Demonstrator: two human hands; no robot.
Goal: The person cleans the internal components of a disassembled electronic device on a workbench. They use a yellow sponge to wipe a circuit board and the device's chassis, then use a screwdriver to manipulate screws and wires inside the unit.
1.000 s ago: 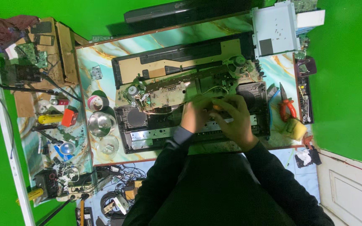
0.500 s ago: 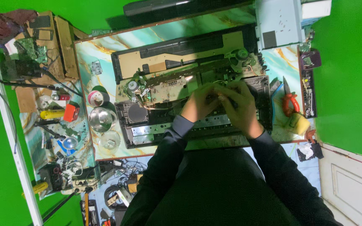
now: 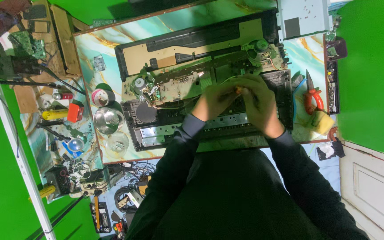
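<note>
An opened electronic keyboard (image 3: 156, 129) lies across the marbled table (image 3: 107, 42), its tan circuit board (image 3: 174, 86) and wiring bare. My left hand (image 3: 213, 101) and my right hand (image 3: 261, 106) meet over the keyboard's right half, fingers curled together. Between the fingertips shows a small orange tool (image 3: 238, 90), pinched by both hands. What lies under my palms is hidden. Both dark sleeves reach up from the bottom of the view.
A black and tan cover panel (image 3: 178, 46) lies behind the keyboard. Left of it stand a metal bowl (image 3: 106, 120), a glass dish (image 3: 117, 143) and a tape roll (image 3: 99, 96). Red-handled pliers (image 3: 311, 95) and a yellow sponge (image 3: 323, 122) lie at the right. The side shelf (image 3: 58, 133) holds cluttered tools.
Both hands have moved from the keyboard's near edge farther in, over the circuit board area, staying close together. The view has shifted slightly.
</note>
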